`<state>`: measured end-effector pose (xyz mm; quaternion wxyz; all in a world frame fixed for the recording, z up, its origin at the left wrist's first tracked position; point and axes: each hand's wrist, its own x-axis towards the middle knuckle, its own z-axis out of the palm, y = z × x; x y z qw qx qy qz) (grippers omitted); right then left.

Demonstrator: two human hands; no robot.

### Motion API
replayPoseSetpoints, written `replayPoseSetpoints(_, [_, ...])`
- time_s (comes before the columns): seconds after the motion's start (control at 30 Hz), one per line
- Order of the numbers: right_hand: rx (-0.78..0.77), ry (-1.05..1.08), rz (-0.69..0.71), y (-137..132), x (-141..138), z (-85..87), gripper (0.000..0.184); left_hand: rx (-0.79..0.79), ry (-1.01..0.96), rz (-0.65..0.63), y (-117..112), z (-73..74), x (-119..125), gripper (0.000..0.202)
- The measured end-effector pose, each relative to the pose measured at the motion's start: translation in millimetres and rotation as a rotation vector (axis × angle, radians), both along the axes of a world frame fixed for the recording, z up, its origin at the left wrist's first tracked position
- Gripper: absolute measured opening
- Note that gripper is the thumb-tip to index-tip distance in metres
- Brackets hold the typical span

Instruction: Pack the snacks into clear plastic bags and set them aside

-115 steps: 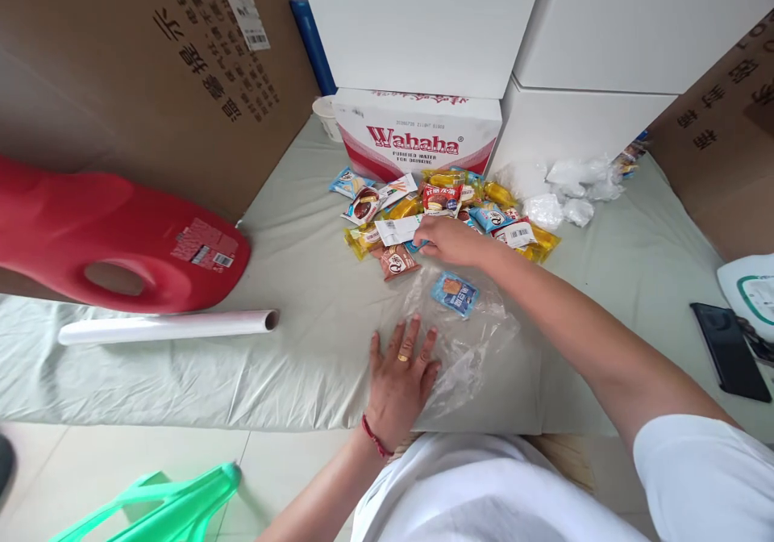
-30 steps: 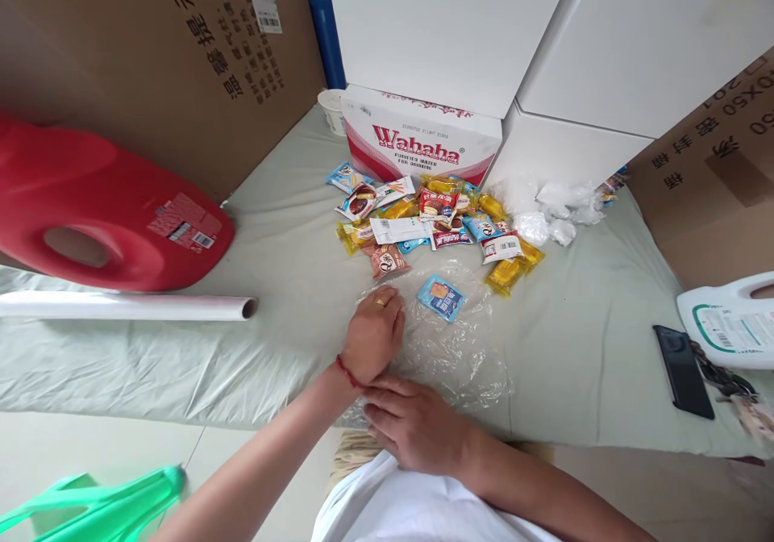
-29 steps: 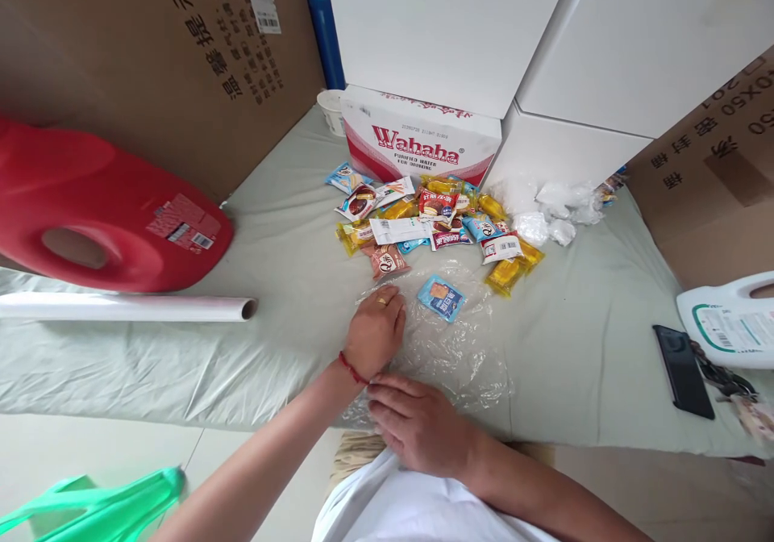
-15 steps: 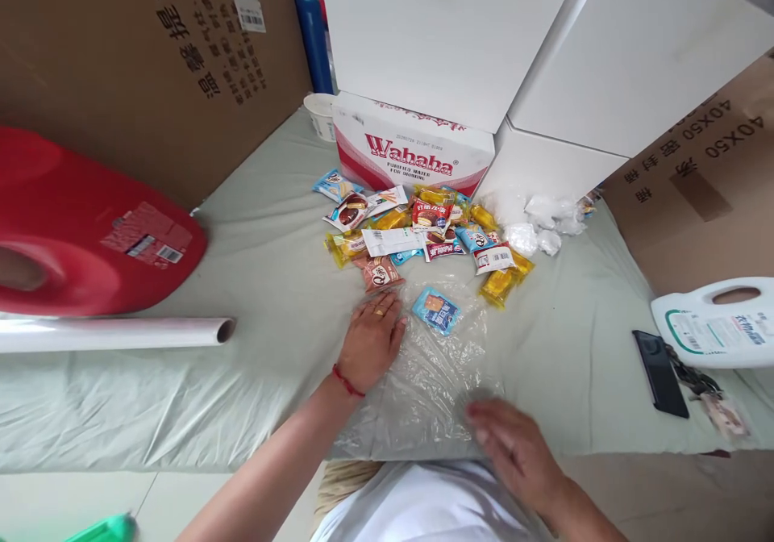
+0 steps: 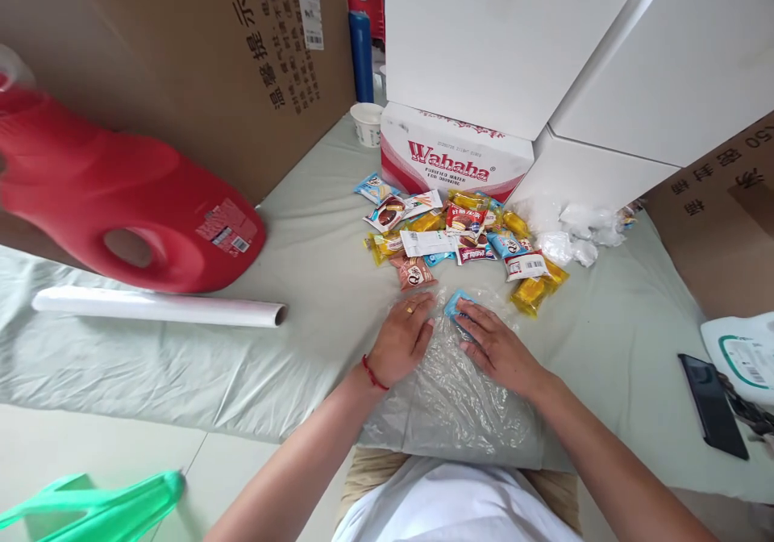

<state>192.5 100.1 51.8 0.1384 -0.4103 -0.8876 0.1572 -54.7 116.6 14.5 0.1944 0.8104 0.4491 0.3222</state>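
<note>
A sheet of clear plastic film (image 5: 459, 397) lies crinkled on the table in front of me. My left hand (image 5: 402, 334) rests flat on its left part, fingers stretched out, just below a brown snack packet (image 5: 414, 272). On the film sits a small blue snack packet (image 5: 455, 303), partly hidden under the fingers of my right hand (image 5: 493, 346). Those fingers are extended and lie over the packet and the film. Beyond both hands is a pile of wrapped snacks, with a red packet (image 5: 465, 219) and a yellow packet (image 5: 532, 293) among them.
Behind the pile stands a Wahaha carton (image 5: 453, 155), with a paper cup (image 5: 366, 125) beside it. Crumpled clear plastic (image 5: 559, 243) lies to its right. At left are a film roll (image 5: 163, 308) and a red jug (image 5: 181, 227); at right, a phone (image 5: 713, 405) and a white bottle (image 5: 741, 356).
My right hand has moved forward from the film's near right part onto the blue packet. My left hand stays flat on the film. The view has shifted left.
</note>
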Motion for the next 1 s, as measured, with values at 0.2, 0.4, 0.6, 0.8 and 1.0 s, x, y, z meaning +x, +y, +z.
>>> replayPoseSetpoints(0.2, [-0.030, 0.061, -0.109, -8, 14, -9.6, 0.043, -0.022, 0.160, 0.181, 4, -4.4, 1, 0.038])
replayPoseSetpoints(0.4, [0.085, 0.174, -0.451, 7, 35, 3.4, 0.029, -0.025, 0.202, 0.219, 5, -8.1, 3, 0.035])
replayPoseSetpoints(0.6, [0.007, 0.021, -0.600, 64, 44, 8.1, 0.035, -0.029, 0.274, 0.207, 4, -5.8, 4, 0.037])
replayPoseSetpoints(0.8, [-0.359, -0.114, -0.641, 106, 20, 9.8, 0.032, -0.033, 0.384, 0.178, 1, -1.5, 6, 0.052])
replayPoseSetpoints(1.0, [-0.669, -0.174, -0.626, 111, 23, 19.2, 0.014, -0.030, 0.427, 0.178, -4, -1.3, 7, 0.059])
